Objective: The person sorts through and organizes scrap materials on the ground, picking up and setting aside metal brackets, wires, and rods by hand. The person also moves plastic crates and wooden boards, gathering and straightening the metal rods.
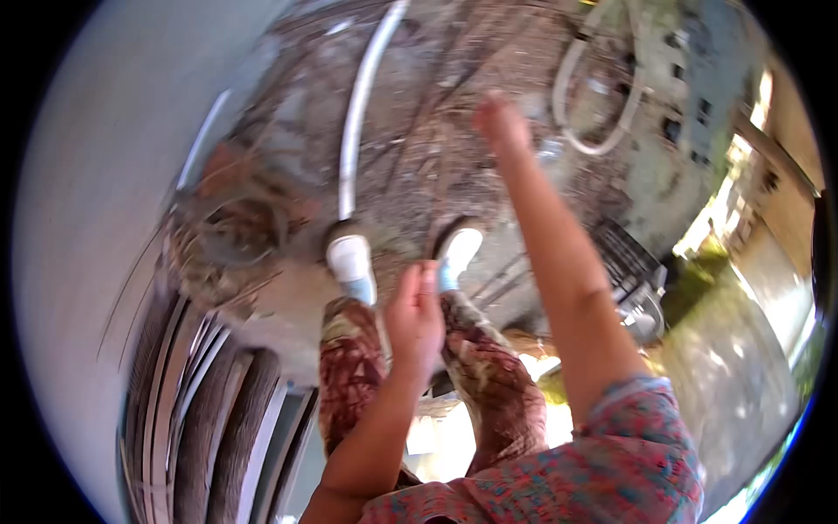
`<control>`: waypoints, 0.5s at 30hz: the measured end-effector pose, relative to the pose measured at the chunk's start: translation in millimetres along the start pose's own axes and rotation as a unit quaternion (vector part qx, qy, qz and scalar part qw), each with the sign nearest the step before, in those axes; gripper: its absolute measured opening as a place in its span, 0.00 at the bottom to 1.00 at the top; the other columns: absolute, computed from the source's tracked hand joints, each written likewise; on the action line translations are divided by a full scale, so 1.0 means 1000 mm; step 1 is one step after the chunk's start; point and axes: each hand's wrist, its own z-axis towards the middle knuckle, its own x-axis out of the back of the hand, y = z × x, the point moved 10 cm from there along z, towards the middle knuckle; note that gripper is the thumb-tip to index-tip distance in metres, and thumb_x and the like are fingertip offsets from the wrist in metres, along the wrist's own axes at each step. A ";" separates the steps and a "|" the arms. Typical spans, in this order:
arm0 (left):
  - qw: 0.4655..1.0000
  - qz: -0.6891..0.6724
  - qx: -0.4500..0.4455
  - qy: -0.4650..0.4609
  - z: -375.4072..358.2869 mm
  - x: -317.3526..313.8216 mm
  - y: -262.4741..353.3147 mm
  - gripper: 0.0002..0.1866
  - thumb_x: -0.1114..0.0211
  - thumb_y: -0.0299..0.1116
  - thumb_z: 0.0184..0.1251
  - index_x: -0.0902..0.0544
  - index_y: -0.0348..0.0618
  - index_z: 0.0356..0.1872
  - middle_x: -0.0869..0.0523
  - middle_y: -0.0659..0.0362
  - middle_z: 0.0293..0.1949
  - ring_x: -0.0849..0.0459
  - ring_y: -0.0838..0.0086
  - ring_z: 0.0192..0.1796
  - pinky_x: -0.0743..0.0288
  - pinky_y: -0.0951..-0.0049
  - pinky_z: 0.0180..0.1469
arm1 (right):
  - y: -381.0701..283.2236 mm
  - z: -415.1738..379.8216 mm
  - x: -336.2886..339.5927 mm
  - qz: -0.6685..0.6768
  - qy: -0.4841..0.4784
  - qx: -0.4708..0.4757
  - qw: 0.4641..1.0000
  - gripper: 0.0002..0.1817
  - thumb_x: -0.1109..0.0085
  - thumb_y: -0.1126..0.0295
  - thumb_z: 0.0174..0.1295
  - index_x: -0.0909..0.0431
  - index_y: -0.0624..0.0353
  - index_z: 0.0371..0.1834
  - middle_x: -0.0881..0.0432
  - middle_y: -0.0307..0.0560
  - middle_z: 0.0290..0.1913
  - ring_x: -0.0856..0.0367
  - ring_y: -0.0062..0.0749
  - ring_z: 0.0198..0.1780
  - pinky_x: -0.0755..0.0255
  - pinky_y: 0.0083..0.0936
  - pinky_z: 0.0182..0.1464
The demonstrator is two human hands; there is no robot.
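My left hand (416, 316) hangs in front of my legs, just below my two light shoes (351, 258), its fingers stretched out and holding nothing. My right hand (501, 122) is reached far forward over dirt ground strewn with twigs and debris. It is blurred, and nothing shows in it. My legs are in red patterned trousers (349, 371), and my sleeve (642, 441) has a red and blue pattern. A long white pipe (353, 131) lies on the ground to the left of my right hand.
A looped pale hose (602, 96) lies at the upper right beside a mossy wall. A rusty round heap (236, 229) sits at the left. Corrugated sheets (209, 428) are stacked at the lower left, and a metal grate (630, 255) lies to the right of my arm.
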 end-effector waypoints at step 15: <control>0.901 0.257 -0.163 0.310 -0.074 0.273 -0.093 0.09 0.47 0.31 0.66 0.30 0.41 0.25 0.34 0.66 0.22 0.39 0.82 0.26 0.42 0.81 0.27 | -0.044 0.095 -0.027 -0.451 0.276 0.105 0.843 0.66 0.28 0.49 0.32 0.67 0.62 0.68 0.38 0.68 0.59 0.31 0.56 0.57 0.33 0.38 0.57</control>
